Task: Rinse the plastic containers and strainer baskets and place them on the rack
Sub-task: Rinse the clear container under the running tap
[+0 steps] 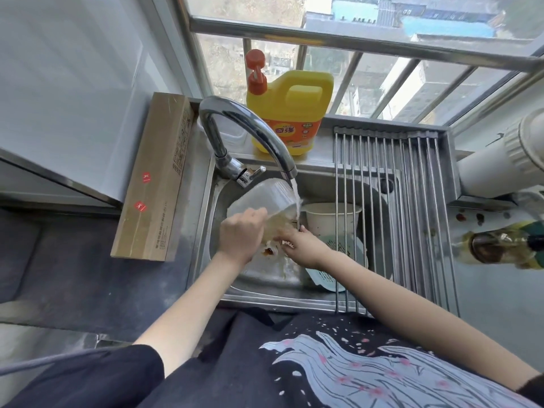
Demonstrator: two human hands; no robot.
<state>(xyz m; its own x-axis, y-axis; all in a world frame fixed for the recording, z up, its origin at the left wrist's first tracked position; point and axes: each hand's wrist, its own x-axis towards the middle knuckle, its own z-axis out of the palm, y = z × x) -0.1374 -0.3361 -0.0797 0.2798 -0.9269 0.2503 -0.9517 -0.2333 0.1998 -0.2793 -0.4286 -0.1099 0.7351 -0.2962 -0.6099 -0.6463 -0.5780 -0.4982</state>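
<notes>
Rinse in progress: clear container [265, 198] under running faucet [290, 172].
My left hand [241, 235] grips its wall, right hand [303, 245] its rim; wet plastic may slip into sink [265, 278].

Home kitchen, small flat, high floor. Stainless steel sink [206, 219] set in dark countertop [88, 290], chrome swan-neck tap [235, 125] running. Yellow dish-soap jug [290, 110] with orange pump on windowsill. Roll-up drying rack [412, 219] spanning right side of sink. Cooking-oil bottle [500, 245] on right counter. Barred window [368, 45] straight behind sink, neighbouring buildings and rooftops far below. Flat cardboard box [153, 178] left of sink.
</notes>
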